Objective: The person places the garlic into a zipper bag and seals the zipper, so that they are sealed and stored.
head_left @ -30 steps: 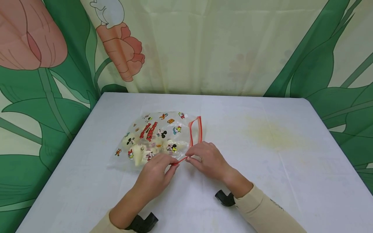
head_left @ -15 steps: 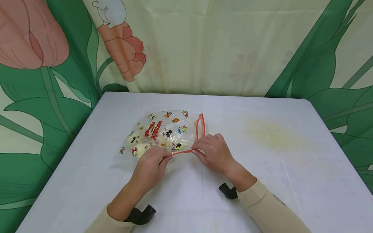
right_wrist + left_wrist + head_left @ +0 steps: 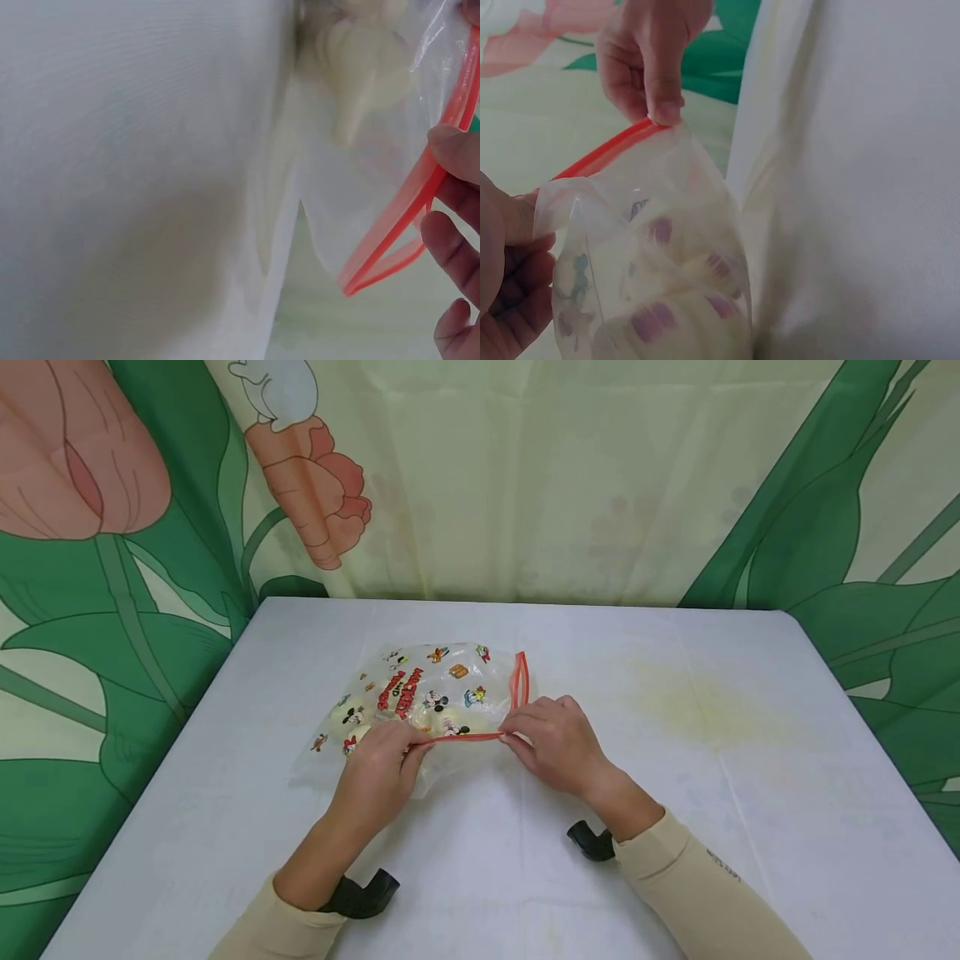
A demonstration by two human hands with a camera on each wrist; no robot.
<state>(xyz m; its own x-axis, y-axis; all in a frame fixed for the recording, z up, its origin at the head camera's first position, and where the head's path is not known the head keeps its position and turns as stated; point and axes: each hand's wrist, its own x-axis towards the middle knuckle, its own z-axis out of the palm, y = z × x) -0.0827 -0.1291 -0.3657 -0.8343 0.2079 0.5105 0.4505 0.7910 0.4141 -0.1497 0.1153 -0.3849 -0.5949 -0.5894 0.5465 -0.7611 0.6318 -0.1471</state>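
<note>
A clear zip bag printed with small cartoon figures and red lettering lies on its side, its red zip strip toward the right and front. My left hand pinches one end of the strip between thumb and fingers. Farther along, my right hand pinches it too, and the stretch between them is taut and pressed together. Beyond the right hand the two red edges part in a narrow loop, seen in the right wrist view. Pale, rounded lumps with purple patches fill the bag; one has a garlic-bulb shape.
A white cloth covers the table, with a faint yellowish stain at right. Black curved pieces sit at both wrists, by beige sleeves. A curtain printed with tulips and leaves hangs behind the table.
Both hands have moved away from the body and apart, leaving a longer stretch of red strip between them. The bag's near edge has lifted, and the loop beyond the right hand has narrowed.
</note>
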